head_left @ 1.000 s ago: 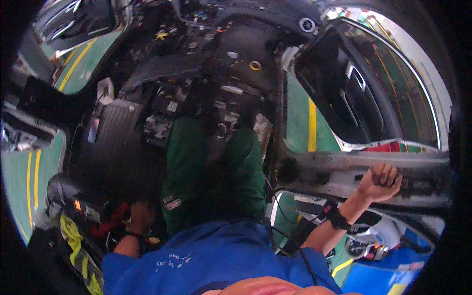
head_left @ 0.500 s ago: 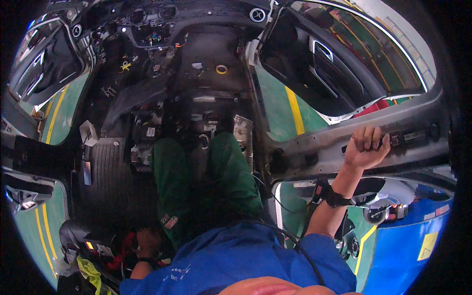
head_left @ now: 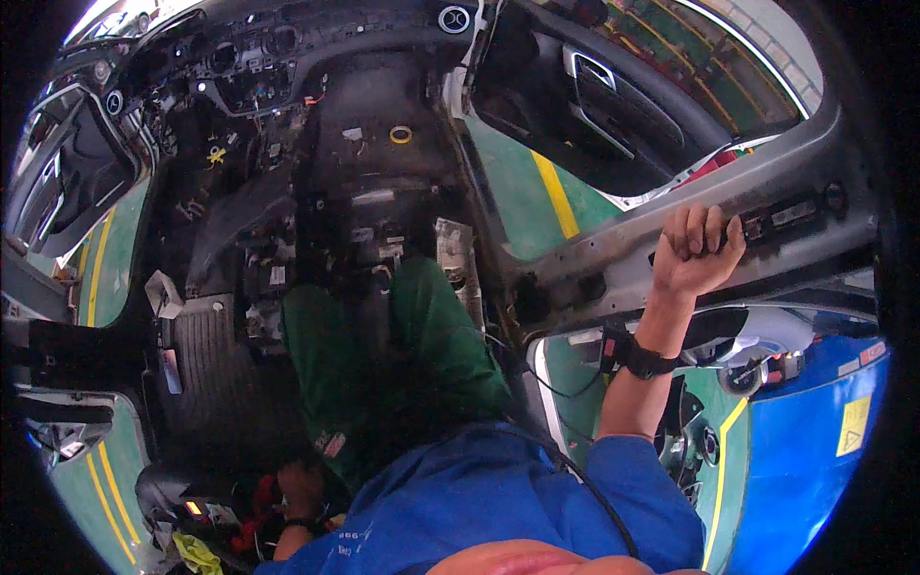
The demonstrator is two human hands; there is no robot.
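My right hand (head_left: pixel 698 251) is raised at the right, in front of the grey metal door pillar (head_left: pixel 613 259). Its fingers are curled in toward the palm, and I see nothing in them. A black strapped device (head_left: pixel 644 358) sits round that wrist. Low on the left, in shadow, my left hand (head_left: pixel 300 487) is beside a dark heap with red parts (head_left: pixel 266 495). Its fingers are too dark to make out, so whether it holds anything there cannot be told. My green-trousered legs (head_left: pixel 436 326) stretch into the stripped car interior between the hands.
A yellow ring (head_left: pixel 401 135) lies on the bare dark floor ahead, below the dashboard (head_left: pixel 316 38). An open door (head_left: pixel 594 96) stands at the right. A white box (head_left: pixel 164 294) is near a ribbed black mat (head_left: pixel 206 355). Loose wires and brackets are scattered about.
The view has shifted, so the car interior sits further left and higher. My right hand stays curled by the pillar, and my left hand remains low beside the dark heap.
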